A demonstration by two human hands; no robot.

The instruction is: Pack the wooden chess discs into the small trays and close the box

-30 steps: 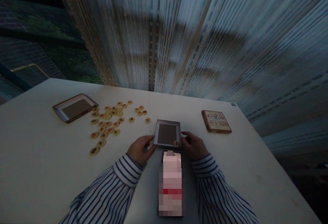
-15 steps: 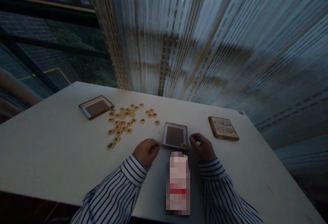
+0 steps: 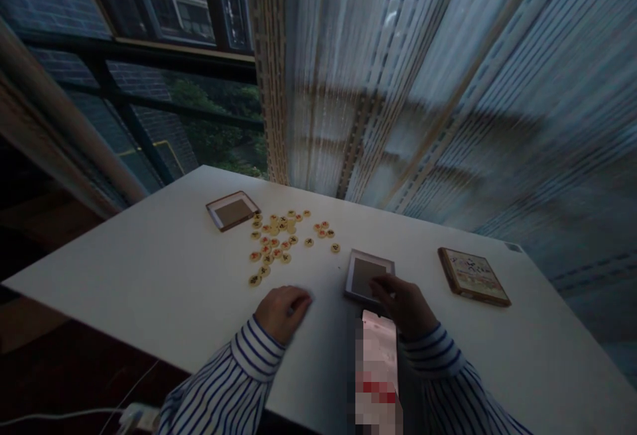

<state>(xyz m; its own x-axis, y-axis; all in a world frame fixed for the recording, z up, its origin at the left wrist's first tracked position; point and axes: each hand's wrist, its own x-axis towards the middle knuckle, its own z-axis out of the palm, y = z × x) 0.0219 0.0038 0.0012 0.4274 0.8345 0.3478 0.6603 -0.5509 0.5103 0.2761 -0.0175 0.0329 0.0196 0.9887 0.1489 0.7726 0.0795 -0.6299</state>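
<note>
My left hand (image 3: 283, 313) rests on the white table with its fingers curled closed, apart from the boxes. Nothing shows between its thumb and forefinger. My right hand (image 3: 407, 304) reaches over the right side of a shallow open box (image 3: 362, 276), its fingers pinched together at the near right corner. Whatever lies under or between those fingertips is hidden. Just below the box lies a phone (image 3: 379, 349), its screen lit and partly blurred out. Left of the box, round Chinese chess pieces (image 3: 275, 243) with red and black characters are scattered on the table.
Another shallow open box (image 3: 233, 211) stands at the far left, touching the chess pieces. A closed box with a printed lid (image 3: 475, 276) lies to the right. The white table (image 3: 164, 269) ends before a window and string curtain (image 3: 338, 90). A white cable (image 3: 64, 415) hangs at lower left.
My right hand has moved left, from beside the box to over its near right corner, covering the chess piece there. My left hand is now farther from the box. The view has turned left.
</note>
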